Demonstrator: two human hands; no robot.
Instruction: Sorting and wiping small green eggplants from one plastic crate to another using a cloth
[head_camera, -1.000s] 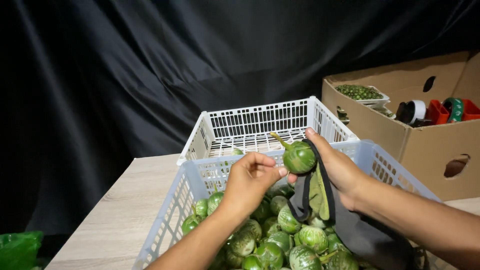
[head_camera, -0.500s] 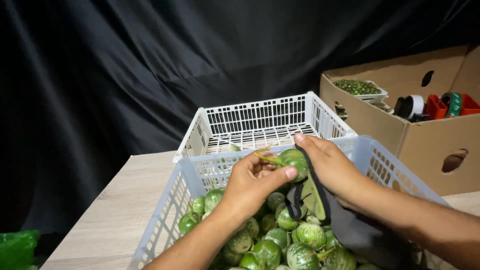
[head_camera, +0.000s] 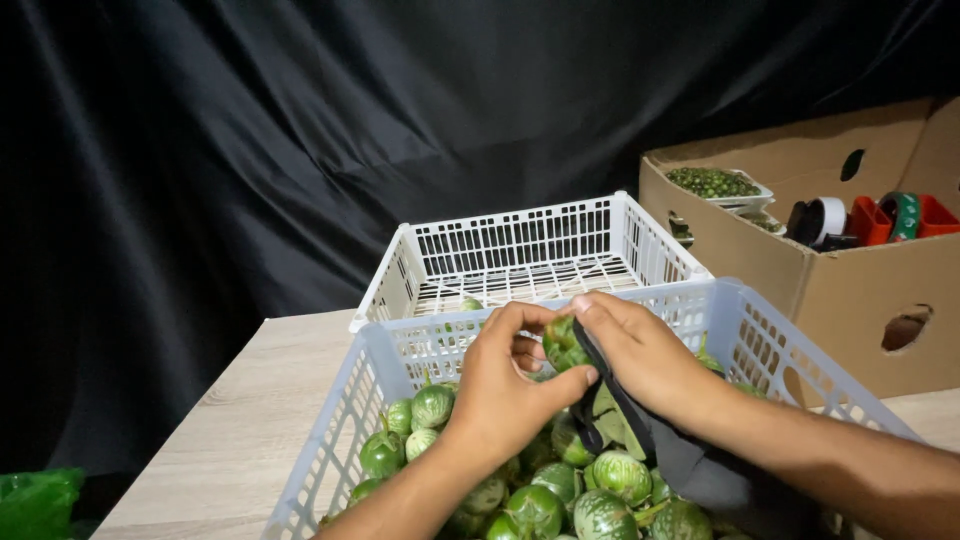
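My left hand (head_camera: 505, 385) and my right hand (head_camera: 640, 355) meet over the near white basket (head_camera: 330, 465), both gripping one small round green eggplant (head_camera: 562, 345) between the fingertips. My right hand also presses a dark cloth (head_camera: 690, 465) that drapes down under my palm and forearm. The basket below holds several round green striped eggplants (head_camera: 432, 407). The held eggplant is mostly hidden by my fingers.
A second white basket (head_camera: 520, 250) stands behind the near one, holding one green eggplant (head_camera: 470, 304) at its front wall. At the right, an open cardboard box (head_camera: 850, 290) holds a tray of small green things, tape rolls and red containers. A green bag (head_camera: 40, 500) lies low left. Black curtain behind.
The eggplant was held up in my right hand; both hands have come down together and my left hand has closed on it too.
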